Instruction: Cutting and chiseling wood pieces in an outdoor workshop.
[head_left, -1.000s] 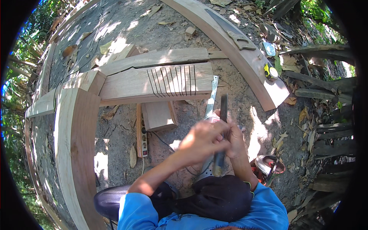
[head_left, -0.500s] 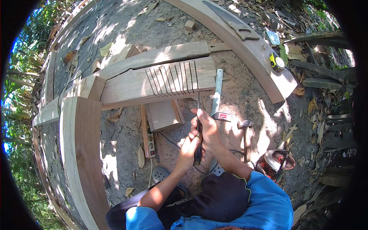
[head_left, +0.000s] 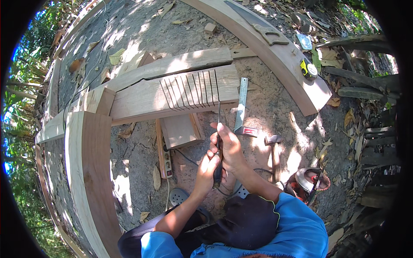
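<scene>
Both of my hands are closed around a dark-handled chisel (head_left: 218, 167) with a narrow metal blade. My right hand (head_left: 230, 148) grips it higher up, near the blade. My left hand (head_left: 207, 168) wraps the handle just below. The blade's tip meets the near edge of a thick wooden beam (head_left: 144, 96), close to the rightmost of several parallel saw cuts. Much of the handle is hidden by my fingers. Beneath the beam sits a wooden block (head_left: 180, 132), and past the beam's right end a metal try square (head_left: 241, 107) lies on the ground.
A hammer (head_left: 275, 157) and a circular saw (head_left: 307, 182) lie to my right. On a long curved-looking board (head_left: 284, 73) rest a handsaw (head_left: 262, 32) and a yellow tape measure (head_left: 308, 69). A power strip (head_left: 166, 161) with cords lies near my feet. A large upright-looking timber (head_left: 92, 172) stands left.
The whole view has shifted slightly, so the scene sits a little further left. My hands keep the same grip on the chisel, its tip still at the beam's edge.
</scene>
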